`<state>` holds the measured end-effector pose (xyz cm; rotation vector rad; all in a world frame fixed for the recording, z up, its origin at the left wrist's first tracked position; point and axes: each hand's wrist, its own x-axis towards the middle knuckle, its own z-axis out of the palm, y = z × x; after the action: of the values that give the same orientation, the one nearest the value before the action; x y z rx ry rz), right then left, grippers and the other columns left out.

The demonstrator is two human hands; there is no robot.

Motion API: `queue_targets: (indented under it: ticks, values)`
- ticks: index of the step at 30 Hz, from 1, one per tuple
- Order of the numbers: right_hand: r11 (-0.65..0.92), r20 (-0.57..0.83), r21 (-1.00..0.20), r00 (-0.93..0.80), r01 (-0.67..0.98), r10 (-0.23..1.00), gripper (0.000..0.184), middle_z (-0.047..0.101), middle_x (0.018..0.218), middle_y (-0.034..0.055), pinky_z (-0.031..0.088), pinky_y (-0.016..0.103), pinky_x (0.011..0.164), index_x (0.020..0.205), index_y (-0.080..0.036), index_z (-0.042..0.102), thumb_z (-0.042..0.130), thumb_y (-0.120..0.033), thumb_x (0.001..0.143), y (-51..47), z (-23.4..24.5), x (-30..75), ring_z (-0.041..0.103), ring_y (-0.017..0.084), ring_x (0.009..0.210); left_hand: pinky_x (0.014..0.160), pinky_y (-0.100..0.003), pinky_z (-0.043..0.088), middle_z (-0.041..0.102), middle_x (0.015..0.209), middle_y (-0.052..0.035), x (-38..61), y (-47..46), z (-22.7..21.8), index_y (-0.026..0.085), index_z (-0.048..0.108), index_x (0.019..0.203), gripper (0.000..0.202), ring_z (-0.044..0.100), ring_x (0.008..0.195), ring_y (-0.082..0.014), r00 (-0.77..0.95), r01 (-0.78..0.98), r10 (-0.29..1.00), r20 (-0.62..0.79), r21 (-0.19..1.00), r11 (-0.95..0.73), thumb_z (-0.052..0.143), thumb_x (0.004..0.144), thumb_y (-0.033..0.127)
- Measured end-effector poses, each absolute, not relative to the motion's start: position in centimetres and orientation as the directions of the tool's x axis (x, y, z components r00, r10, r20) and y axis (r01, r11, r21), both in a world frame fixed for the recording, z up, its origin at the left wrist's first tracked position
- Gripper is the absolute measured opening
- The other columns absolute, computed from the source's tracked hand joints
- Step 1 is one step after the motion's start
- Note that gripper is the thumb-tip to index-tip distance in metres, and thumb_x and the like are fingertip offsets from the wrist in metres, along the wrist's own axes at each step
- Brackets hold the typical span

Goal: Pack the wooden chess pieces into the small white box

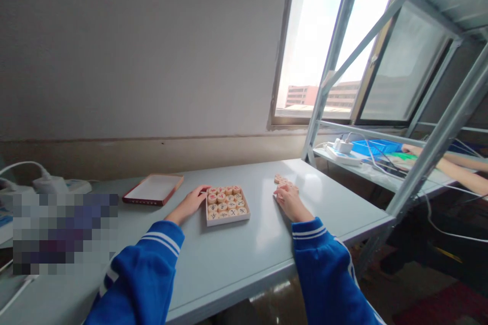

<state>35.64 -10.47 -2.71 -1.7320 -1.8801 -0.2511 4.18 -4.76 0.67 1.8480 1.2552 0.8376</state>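
Nearest the camera, two blue sleeves [152, 264] with white stripes at the cuffs reach out over a pale grey table [229, 264]. The person's left hand [190, 203] lies low on the tabletop with its fingers stretched forward and loose, the fingertips touching the far left corner of a shallow cardboard box [227, 205]; it grips nothing. The box sits flat between the two hands, nearer the left one, and is filled with round wooden game pieces [225, 202] laid in neat rows, their faces marked in red or black.

The right hand [290, 200] rests on the table well apart from the box, to its right, with the fingers curled downward. Its fingertips meet a small cluster of loose pieces [281, 180] lying just beyond it; whether the fingers pinch one of them is hard to tell at this distance.

Farther back on the left lies a flat red-edged lid [153, 189], apart from the box. Beyond the table's right corner stands a metal shelf frame [438, 147], where another person's bare forearms [457, 170] rest near a blue tray [375, 146] and a white power strip [343, 150]. Behind it all is a window [316, 35].
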Motion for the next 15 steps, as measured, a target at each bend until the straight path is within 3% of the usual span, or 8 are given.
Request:
queue_targets:
  ticks: [7,11,15]
  values:
    - [0.363,0.549,-0.294,-0.155,0.884,0.822,0.029,0.061,0.091,0.0072,0.044,0.037,0.081,0.080,-0.019,0.064,0.043,-0.003,0.067,-11.5,-3.6,35.5,0.056,0.020,0.087,0.094,-0.031,0.037,0.058,0.111,-0.0129,4.2,-4.6,0.4,0.011,0.055,0.099,0.032,0.051,0.108,-0.0214,0.321,0.461,0.935,0.154,0.837,-0.296,0.040,0.072,0.023]
    - [0.372,0.505,-0.293,-0.187,0.881,0.842,0.028,0.063,0.089,0.0076,0.043,0.034,0.079,0.085,-0.017,0.064,0.046,-0.004,0.068,-12.2,-2.0,34.2,0.056,0.019,0.085,0.094,-0.032,0.037,0.058,0.110,-0.0127,4.3,-4.8,0.4,0.011,0.055,0.098,0.031,0.051,0.107,-0.0208,0.308,0.466,0.938,0.159,0.835,-0.294,0.039,0.073,0.020]
    - [0.285,0.585,-0.240,-0.096,0.928,0.806,0.016,0.065,0.090,0.0062,0.034,0.041,0.085,0.088,-0.021,0.063,0.051,-0.021,0.077,-12.5,0.8,31.2,0.054,0.023,0.090,0.095,-0.029,0.037,0.058,0.110,-0.0105,4.5,-5.1,0.8,0.012,0.056,0.097,0.028,0.051,0.106,-0.0178,0.299,0.465,0.941,0.159,0.837,-0.289,0.039,0.075,0.016]
